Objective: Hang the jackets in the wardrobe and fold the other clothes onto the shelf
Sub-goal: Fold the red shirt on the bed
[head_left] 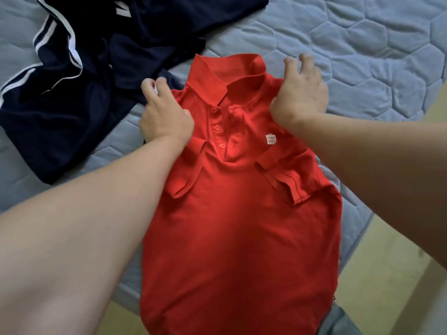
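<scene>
- Bare forearms, 2 in number, come nearest the lens: left forearm [84, 226] from the lower left, right forearm [377, 165] from the right, both reaching over the garment.
- Red polo shirt [242, 226], 1 item: lies front side up on the mattress [362, 56], collar toward the far side. Its lower part hangs over the mattress's near edge, above the floor [377, 274].
- Appearance of the shirt: plain bright red knit. The collar [217, 78] is spread flat, and 3 red buttons [217, 128] run down an open placket. 1 small white label [271, 139] on the chest reads "MINI SO".
- Sleeves, 2: both short and folded inward onto the front, so the body forms a narrow strip.
- Left hand [164, 117]: sits on the shirt's shoulder at the left of the view, fingers curled round the shoulder edge and gripping it. A small white patch shows between the fingertips; what it is cannot be told.
- Right hand [300, 97]: heel pressed on the opposite shoulder, just beside the collar. Its fingers are bent, lifted and blurred above the mattress, so whether it grips the cloth cannot be told.
- Navy garment [72, 93], 1 crumpled heap with white stripes: occupies the far-left part of the mattress, reaching up to the shirt beside the left hand.
- Mattress, 1: pale blue, quilted in a hexagon pattern.
</scene>
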Demonstrator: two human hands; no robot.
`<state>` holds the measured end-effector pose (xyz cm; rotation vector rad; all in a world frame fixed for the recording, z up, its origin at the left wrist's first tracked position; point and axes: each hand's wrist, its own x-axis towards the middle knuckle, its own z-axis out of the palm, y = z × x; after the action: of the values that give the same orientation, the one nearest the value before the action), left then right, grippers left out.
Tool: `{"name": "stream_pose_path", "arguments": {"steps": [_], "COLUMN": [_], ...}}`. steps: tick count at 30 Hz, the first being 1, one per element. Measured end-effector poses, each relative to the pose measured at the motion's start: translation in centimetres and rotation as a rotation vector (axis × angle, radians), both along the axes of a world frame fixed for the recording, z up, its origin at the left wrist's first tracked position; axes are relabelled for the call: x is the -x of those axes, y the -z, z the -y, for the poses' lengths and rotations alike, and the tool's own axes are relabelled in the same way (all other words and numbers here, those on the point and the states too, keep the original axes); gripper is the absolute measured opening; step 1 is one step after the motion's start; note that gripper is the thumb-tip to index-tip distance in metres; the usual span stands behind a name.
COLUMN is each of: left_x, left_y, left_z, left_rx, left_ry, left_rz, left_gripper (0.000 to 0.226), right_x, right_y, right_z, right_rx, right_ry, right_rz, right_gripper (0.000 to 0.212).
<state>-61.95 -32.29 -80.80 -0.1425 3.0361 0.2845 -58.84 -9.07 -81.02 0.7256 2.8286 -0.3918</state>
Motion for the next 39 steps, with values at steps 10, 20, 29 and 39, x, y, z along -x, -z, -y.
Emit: {"name": "stream_pose_path", "arguments": {"steps": [10,20,29,39], "left_x": [3.0,0.0,-6.7,-20.5], "left_y": [-0.7,-2.9,-6.5,-10.6], "left_z": [2.3,4.4,6.2,9.9], "left_rx": [0.356,-0.037,-0.18,-0.342], "left_ry": [0.028,0.082,0.13,0.205], "left_rz": [0.311,0.192,0.058,-0.076], "left_gripper": [0.048,0.024,0.028,0.041], "right_x": [0.8,-3.6,-11.6,-26.4], "right_y": [-0.6,-2.8,-6.5,-10.8], "right_z": [-1.2,-2.0,0.2,4.3], "right_rx": [0.083,0.345,0.328,0.274], "right_ry": [0.142,0.184,0.163,0.215], "right_rz": [0.2,-0.109,-0.31,-0.376], "right_gripper": [0.037,0.028,0.028,0.025]}}
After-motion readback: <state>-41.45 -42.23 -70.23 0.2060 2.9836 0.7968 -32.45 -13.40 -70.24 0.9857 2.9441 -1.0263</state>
